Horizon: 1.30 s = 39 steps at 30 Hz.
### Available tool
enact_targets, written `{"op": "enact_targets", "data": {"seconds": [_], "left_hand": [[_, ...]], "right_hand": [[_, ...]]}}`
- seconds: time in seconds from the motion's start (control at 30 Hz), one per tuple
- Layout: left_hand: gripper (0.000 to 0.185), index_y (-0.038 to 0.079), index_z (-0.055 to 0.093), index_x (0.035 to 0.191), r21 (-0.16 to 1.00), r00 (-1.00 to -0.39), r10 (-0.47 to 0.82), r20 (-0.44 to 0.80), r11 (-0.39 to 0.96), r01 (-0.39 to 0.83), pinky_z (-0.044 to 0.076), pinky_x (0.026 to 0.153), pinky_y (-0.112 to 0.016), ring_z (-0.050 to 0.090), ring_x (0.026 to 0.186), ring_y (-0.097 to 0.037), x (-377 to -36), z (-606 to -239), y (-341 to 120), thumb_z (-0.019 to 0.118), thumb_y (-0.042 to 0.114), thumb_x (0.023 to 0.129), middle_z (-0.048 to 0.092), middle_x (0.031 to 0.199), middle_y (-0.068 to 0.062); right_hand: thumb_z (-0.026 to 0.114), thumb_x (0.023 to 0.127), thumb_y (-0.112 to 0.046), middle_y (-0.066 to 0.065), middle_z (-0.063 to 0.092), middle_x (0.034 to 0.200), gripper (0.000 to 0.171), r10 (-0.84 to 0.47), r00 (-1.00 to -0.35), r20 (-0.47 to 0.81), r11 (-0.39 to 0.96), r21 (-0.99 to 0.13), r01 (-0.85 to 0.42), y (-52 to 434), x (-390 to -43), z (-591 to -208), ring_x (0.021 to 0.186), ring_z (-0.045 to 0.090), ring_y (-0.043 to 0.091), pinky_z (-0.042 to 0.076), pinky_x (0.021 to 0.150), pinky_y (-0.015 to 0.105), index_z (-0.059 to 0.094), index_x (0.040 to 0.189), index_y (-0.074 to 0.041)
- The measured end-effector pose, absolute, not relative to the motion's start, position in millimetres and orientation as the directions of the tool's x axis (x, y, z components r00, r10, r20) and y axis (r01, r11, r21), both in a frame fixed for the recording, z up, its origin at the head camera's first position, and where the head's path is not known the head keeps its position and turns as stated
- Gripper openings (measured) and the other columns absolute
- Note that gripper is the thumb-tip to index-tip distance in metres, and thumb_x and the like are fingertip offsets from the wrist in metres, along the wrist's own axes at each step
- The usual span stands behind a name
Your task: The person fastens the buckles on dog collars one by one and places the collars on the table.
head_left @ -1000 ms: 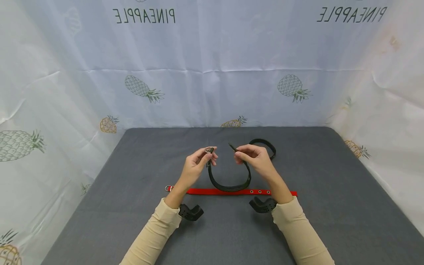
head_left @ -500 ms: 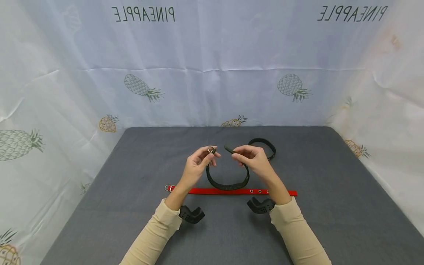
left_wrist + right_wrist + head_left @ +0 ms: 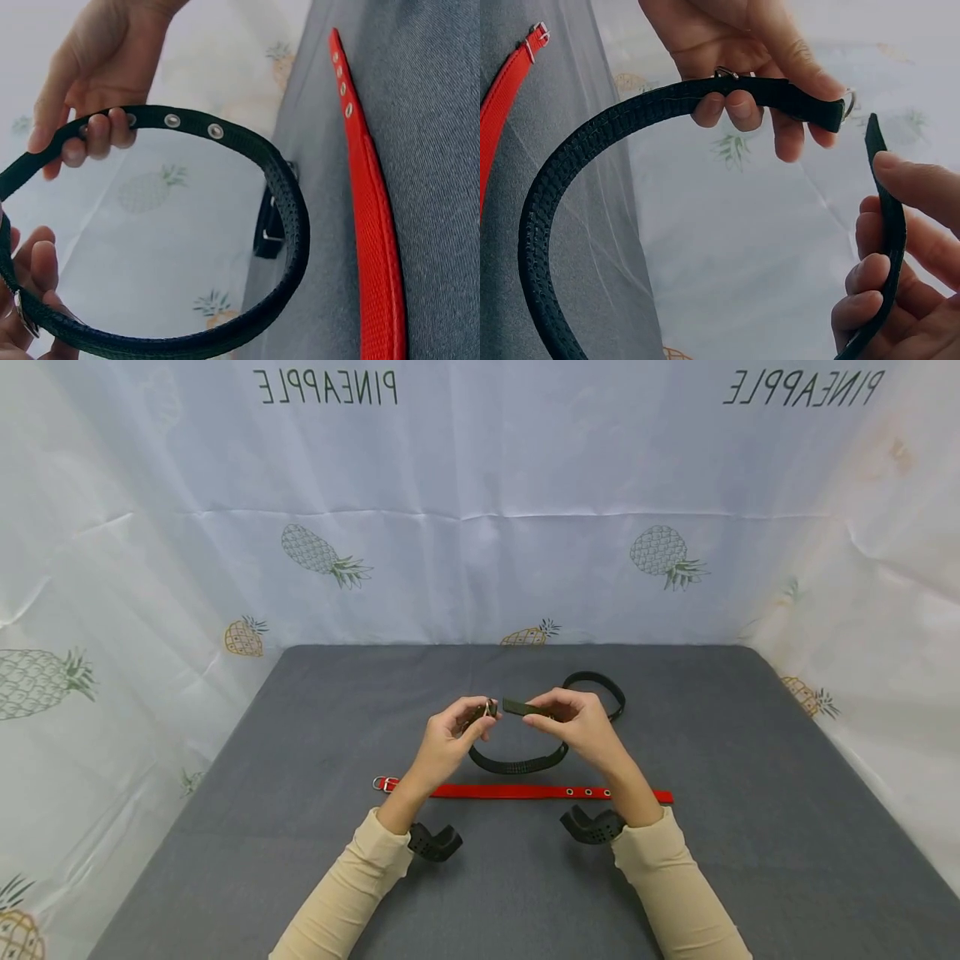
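A dark green-black dog collar [image 3: 519, 767] hangs in a loop between my two hands, above the table. My left hand [image 3: 444, 739] pinches its buckle end, where a metal ring [image 3: 849, 105] sticks out past the fingertips. My right hand [image 3: 579, 718] pinches the other end between thumb and fingers, with the strap tip [image 3: 874, 131] pointing toward the ring. A small gap separates the two ends. Metal eyelets [image 3: 216, 131] line the strap near my right fingers. Below the loop, a red collar [image 3: 491, 792] lies straight across the table.
Behind my right hand, another black collar [image 3: 596, 677] lies curled on the grey table [image 3: 360, 710]. White curtains [image 3: 465, 577] with pineapple prints stand around the back and sides. A black wrist mount [image 3: 435, 843] sits on my left wrist, and a matching one [image 3: 592, 825] on my right.
Both hands have drawn closer together. The strap tip in my right hand has turned flatter, pointing left toward the ring. My left hand has tilted the buckle end, and the hanging loop has risen slightly.
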State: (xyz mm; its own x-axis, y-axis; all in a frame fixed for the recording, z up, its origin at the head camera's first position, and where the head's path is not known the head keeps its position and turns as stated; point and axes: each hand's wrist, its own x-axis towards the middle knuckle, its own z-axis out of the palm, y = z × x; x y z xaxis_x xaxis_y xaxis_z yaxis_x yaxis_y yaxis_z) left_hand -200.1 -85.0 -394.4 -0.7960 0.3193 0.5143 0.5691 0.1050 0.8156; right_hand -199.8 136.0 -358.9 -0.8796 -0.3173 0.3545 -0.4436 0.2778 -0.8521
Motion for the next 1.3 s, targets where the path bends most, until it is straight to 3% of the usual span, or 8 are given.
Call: {"op": "enact_targets", "data": {"seconds": [0.17, 0.5, 0.87, 1.07, 1.3], "left_hand": [[0.022, 0.0, 0.063, 0.113, 0.766, -0.772, 0.32, 0.55, 0.174, 0.618, 0.054, 0.067, -0.026, 0.06, 0.07, -0.023, -200.8, -396.2, -85.0, 0.062, 0.004, 0.092, 0.069, 0.093, -0.019], [0.022, 0.002, 0.065, 0.111, 0.743, -0.764, 0.335, 0.552, 0.217, 0.633, 0.054, 0.065, -0.023, 0.063, 0.069, -0.029, -200.6, -396.8, -82.8, 0.066, 0.004, 0.089, 0.069, 0.087, -0.016], [0.024, 0.004, 0.067, 0.111, 0.743, -0.783, 0.362, 0.505, 0.28, 0.608, 0.052, 0.065, -0.023, 0.061, 0.069, -0.017, -196.7, -394.3, -82.2, 0.069, 0.01, 0.088, 0.071, 0.093, -0.013], [0.024, 0.004, 0.066, 0.112, 0.756, -0.793, 0.379, 0.477, 0.284, 0.59, 0.055, 0.069, -0.028, 0.064, 0.073, -0.019, -194.7, -394.9, -81.3, 0.068, 0.01, 0.089, 0.071, 0.097, -0.014], [0.026, 0.005, 0.066, 0.115, 0.756, -0.795, 0.399, 0.457, 0.298, 0.583, 0.054, 0.07, -0.025, 0.062, 0.075, -0.013, -194.5, -398.1, -79.8, 0.067, 0.014, 0.091, 0.071, 0.096, -0.012]], "right_hand": [[0.073, 0.082, -0.002, 0.022, 0.068, 0.09, 0.017, -0.335, -0.872, 0.358, 0.312, -0.831, -0.461, 135.3, -198.9, -357.9, 0.064, 0.052, 0.002, 0.044, 0.059, 0.019, 0.072, 0.098, 0.003], [0.074, 0.082, -0.004, 0.021, 0.069, 0.09, 0.016, -0.358, -0.863, 0.358, 0.345, -0.808, -0.478, 134.1, -199.4, -361.0, 0.066, 0.056, 0.0, 0.049, 0.061, 0.019, 0.072, 0.096, 0.002], [0.074, 0.081, -0.002, 0.023, 0.07, 0.09, 0.016, -0.39, -0.851, 0.352, 0.327, -0.811, -0.485, 132.0, -199.0, -361.7, 0.066, 0.058, -0.001, 0.05, 0.061, 0.018, 0.071, 0.095, 0.004], [0.072, 0.084, -0.003, 0.026, 0.069, 0.092, 0.021, -0.408, -0.858, 0.312, 0.29, -0.847, -0.446, 127.4, -197.3, -362.4, 0.067, 0.06, 0.004, 0.048, 0.061, 0.019, 0.069, 0.103, 0.005], [0.07, 0.086, -0.006, 0.028, 0.068, 0.103, 0.031, -0.445, -0.839, 0.313, 0.228, -0.866, -0.444, 121.5, -196.8, -366.6, 0.078, 0.063, -0.004, 0.053, 0.069, 0.019, 0.065, 0.115, 0.005]]}}
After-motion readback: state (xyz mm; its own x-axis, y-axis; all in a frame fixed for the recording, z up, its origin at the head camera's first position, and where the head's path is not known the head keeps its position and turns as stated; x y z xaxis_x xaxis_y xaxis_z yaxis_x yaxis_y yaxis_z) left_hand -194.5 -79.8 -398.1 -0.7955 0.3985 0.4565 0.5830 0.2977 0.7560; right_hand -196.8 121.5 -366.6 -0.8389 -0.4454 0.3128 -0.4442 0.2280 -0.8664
